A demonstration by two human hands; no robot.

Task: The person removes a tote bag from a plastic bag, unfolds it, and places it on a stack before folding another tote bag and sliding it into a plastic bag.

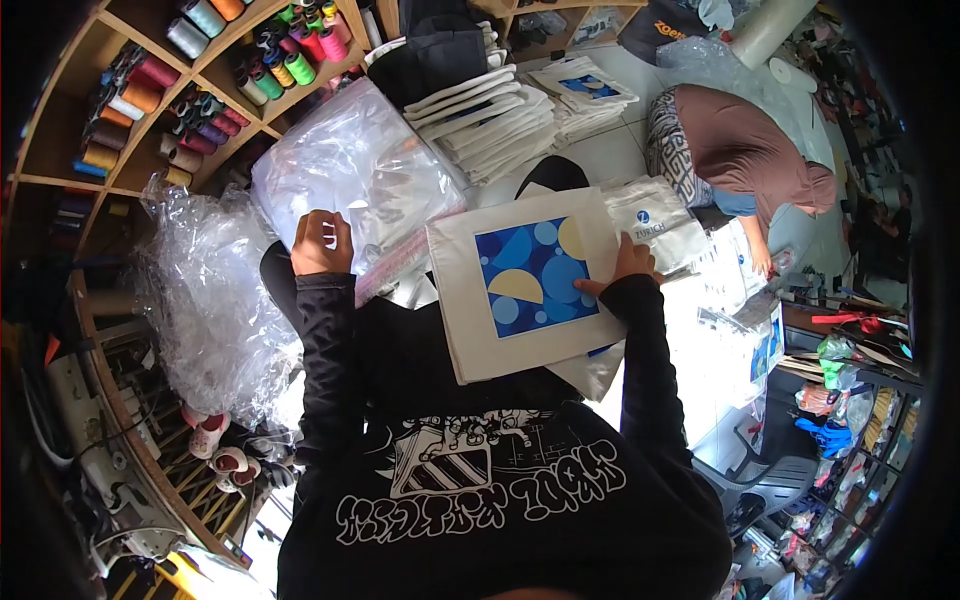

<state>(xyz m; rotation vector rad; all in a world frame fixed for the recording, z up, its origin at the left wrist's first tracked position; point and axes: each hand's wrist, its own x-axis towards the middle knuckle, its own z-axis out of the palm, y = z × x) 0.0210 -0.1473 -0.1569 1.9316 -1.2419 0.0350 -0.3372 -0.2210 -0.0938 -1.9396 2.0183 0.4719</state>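
A flat off-white fabric bag point(455, 300) with a blue and cream circle-pattern print point(530, 275) lies across my lap, slightly tilted. My right hand point(632, 268) grips its right edge, the thumb on the front face. Over to the left, my left hand point(322, 245) is closed, fingers curled, at the near-left edge of a stack of clear plastic bags point(370, 165); it seems to pinch the plastic, though the fingertips are hidden. Just beyond the right hand is a packed bag with a ZURICH logo point(655, 225).
Folded off-white bags point(490, 120) stand in piles ahead. Crumpled clear plastic point(215, 300) fills the left side. Thread spools point(300, 68) sit in a wooden shelf point(205, 75). Another person point(740, 150) bends over packed bags at right. An office chair point(765, 480) stands lower right.
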